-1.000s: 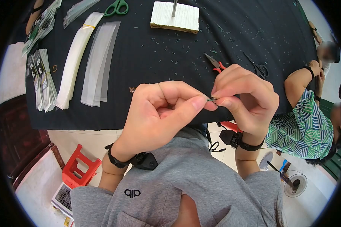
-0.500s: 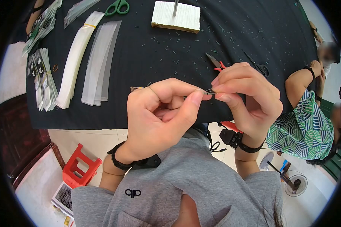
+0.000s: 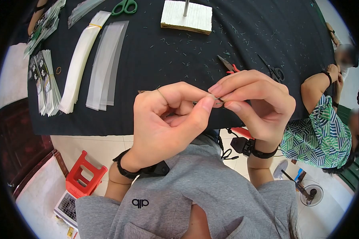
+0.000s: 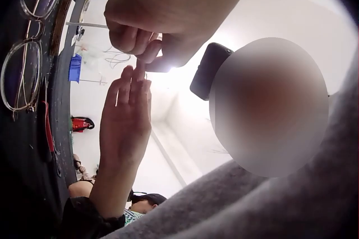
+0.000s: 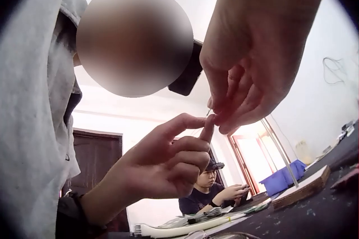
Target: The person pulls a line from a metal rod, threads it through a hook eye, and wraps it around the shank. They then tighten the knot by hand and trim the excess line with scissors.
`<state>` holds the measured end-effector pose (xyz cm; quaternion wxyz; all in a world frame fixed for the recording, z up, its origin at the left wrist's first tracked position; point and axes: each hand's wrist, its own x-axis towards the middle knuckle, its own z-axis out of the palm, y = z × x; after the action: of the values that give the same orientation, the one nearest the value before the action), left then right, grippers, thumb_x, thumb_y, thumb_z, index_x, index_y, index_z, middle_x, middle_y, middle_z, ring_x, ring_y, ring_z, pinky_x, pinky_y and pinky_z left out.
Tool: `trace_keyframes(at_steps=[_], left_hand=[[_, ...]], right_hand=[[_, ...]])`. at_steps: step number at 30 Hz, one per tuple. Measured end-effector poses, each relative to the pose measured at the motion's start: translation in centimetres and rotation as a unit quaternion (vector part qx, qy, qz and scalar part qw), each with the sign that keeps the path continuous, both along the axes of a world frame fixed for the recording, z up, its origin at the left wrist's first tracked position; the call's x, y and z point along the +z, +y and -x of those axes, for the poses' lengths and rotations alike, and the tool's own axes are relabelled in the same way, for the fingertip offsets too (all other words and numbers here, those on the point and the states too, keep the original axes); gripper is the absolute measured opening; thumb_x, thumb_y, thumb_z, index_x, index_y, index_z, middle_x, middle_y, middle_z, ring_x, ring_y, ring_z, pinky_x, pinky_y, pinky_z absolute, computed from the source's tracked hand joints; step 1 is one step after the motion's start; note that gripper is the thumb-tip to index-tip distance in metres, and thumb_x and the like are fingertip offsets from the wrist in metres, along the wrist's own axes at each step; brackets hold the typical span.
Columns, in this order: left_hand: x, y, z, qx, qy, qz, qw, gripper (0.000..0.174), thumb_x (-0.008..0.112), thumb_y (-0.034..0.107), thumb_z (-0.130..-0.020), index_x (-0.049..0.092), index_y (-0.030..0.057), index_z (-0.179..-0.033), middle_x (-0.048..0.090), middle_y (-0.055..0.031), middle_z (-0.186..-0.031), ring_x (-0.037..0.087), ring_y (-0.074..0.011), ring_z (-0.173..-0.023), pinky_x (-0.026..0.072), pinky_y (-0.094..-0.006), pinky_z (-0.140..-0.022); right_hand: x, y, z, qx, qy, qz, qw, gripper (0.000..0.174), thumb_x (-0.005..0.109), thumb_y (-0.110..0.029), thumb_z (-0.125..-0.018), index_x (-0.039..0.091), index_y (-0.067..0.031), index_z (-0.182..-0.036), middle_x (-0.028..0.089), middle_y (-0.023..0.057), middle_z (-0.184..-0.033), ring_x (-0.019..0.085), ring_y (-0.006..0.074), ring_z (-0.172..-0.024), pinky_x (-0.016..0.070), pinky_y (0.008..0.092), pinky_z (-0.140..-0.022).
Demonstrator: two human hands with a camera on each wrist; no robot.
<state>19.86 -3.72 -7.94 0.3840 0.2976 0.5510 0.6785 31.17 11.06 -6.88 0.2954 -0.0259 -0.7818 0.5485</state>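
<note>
Both hands meet fingertip to fingertip above the near edge of the table. My left hand (image 3: 167, 119) pinches a tiny, thin dark wire-like piece (image 3: 219, 99) between thumb and index finger, its other fingers curled in. From the other side my right hand (image 3: 263, 97) pinches the same piece, its index finger reaching over the left fingertips. Most of the piece is hidden by the fingers. In the right wrist view a short, thin end (image 5: 209, 111) shows at the meeting fingertips. Red-handled pliers (image 3: 227, 65) lie just beyond the right hand.
Black scissors (image 3: 273, 69) lie right, green-handled scissors (image 3: 125, 6) far left. A white block (image 3: 186, 18) holds an upright metal rod. Clear plastic sleeves (image 3: 106, 67) and a banded white bundle (image 3: 81, 63) lie left. Eyeglasses (image 4: 22, 73) rest on the black cloth. Another person sits right.
Both hands have risen slightly. The right fingertips drew away from the left ones a little, then moved back left to meet them. Both hands still pinch the small piece.
</note>
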Motion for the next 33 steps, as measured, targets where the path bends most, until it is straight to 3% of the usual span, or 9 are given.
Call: trace_keyframes(at_steps=[11, 18, 21, 26, 33], left_hand=[[0.42, -0.07, -0.19, -0.005, -0.038, 0.024, 0.999, 0.007, 0.064, 0.0, -0.085, 0.068, -0.0046, -0.089, 0.05, 0.0086, -0.054, 0.035, 0.0051, -0.051, 0.0253, -0.0146, -0.045], [0.32, -0.07, -0.19, -0.011, -0.032, 0.027, 0.999, 0.007, 0.067, 0.002, -0.084, 0.068, -0.0042, -0.086, 0.049, 0.0087, -0.053, 0.034, 0.0049, -0.049, 0.0249, -0.015, -0.044], [0.22, -0.09, 0.01, -0.029, 0.023, 0.032, 0.999, 0.008, 0.068, 0.003, -0.083, 0.069, -0.004, -0.086, 0.048, 0.0093, -0.052, 0.034, 0.005, -0.049, 0.0243, -0.0153, -0.043], [0.58, -0.09, 0.0, -0.035, -0.076, 0.047, 0.995, 0.009, 0.065, 0.001, -0.085, 0.068, -0.0048, -0.091, 0.046, 0.0101, -0.053, 0.033, 0.0047, -0.05, 0.0252, -0.0149, -0.046], [0.09, -0.31, 0.11, -0.033, -0.047, 0.01, 0.998, 0.011, 0.064, -0.002, -0.084, 0.067, -0.0063, -0.094, 0.044, 0.0096, -0.055, 0.033, 0.0042, -0.052, 0.0265, -0.0151, -0.047]], right_hand=[[-0.01, 0.12, -0.02, -0.006, 0.012, -0.02, 1.0, 0.015, 0.075, 0.007, -0.066, 0.069, 0.0014, -0.079, 0.069, 0.0124, -0.081, 0.067, 0.018, -0.072, 0.0511, 0.0245, -0.065], [0.16, 0.07, -0.04, 0.004, 0.013, -0.022, 1.0, 0.015, 0.075, 0.008, -0.066, 0.069, 0.0013, -0.078, 0.069, 0.0122, -0.08, 0.067, 0.018, -0.071, 0.0525, 0.0247, -0.063], [0.13, 0.02, -0.09, -0.001, 0.013, -0.021, 1.0, 0.015, 0.074, 0.008, -0.066, 0.069, 0.0014, -0.079, 0.069, 0.0121, -0.08, 0.067, 0.018, -0.072, 0.0526, 0.0249, -0.063], [0.07, 0.06, -0.11, 0.0, 0.02, -0.008, 1.0, 0.016, 0.074, 0.009, -0.065, 0.069, 0.002, -0.079, 0.069, 0.0128, -0.081, 0.067, 0.0181, -0.071, 0.0526, 0.025, -0.063], [0.07, 0.23, -0.12, 0.007, 0.026, -0.013, 1.0, 0.017, 0.075, 0.009, -0.065, 0.069, 0.0024, -0.079, 0.069, 0.0132, -0.08, 0.067, 0.018, -0.071, 0.053, 0.0244, -0.064]])
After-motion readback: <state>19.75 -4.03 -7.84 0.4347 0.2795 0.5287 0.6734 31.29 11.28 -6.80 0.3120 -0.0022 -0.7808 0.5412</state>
